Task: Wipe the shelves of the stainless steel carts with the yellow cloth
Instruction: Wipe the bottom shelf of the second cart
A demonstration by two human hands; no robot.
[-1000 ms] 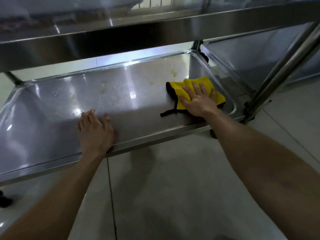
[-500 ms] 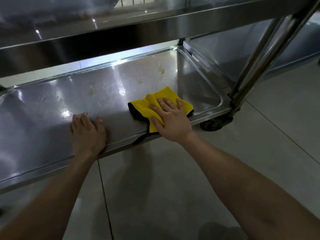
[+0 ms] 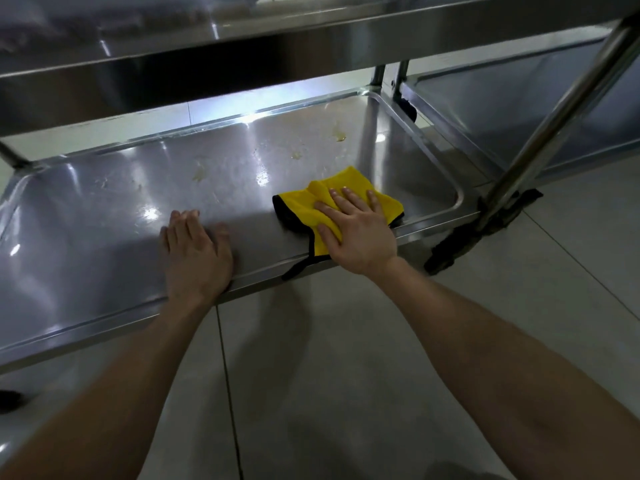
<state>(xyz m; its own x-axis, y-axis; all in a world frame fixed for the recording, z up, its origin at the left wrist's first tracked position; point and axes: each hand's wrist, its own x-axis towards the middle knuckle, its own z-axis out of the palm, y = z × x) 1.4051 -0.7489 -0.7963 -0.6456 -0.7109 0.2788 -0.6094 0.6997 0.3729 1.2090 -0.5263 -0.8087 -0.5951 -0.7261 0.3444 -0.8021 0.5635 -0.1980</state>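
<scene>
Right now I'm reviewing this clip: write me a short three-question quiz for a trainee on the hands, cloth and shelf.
1. True or false: the right hand presses the black-edged yellow cloth flat on the stainless steel lower shelf.
2. The left hand rests on: A) the cloth; B) the shelf's front edge; C) the floor.
3. Fill in: the yellowish stains lie ___ from the person than the cloth.
Key: 1 true; 2 B; 3 farther.

**Cloth part-covered, cart cut by the frame**

The right hand [image 3: 358,233] lies flat on the yellow cloth [image 3: 349,183] and hides its near half. Far left of that hand the lower shelf [image 3: 104,220] runs out of the picture. Above it the upper shelf [image 3: 311,32] is cut off. The dark caster [image 3: 450,251] to its right is blurred.
</scene>
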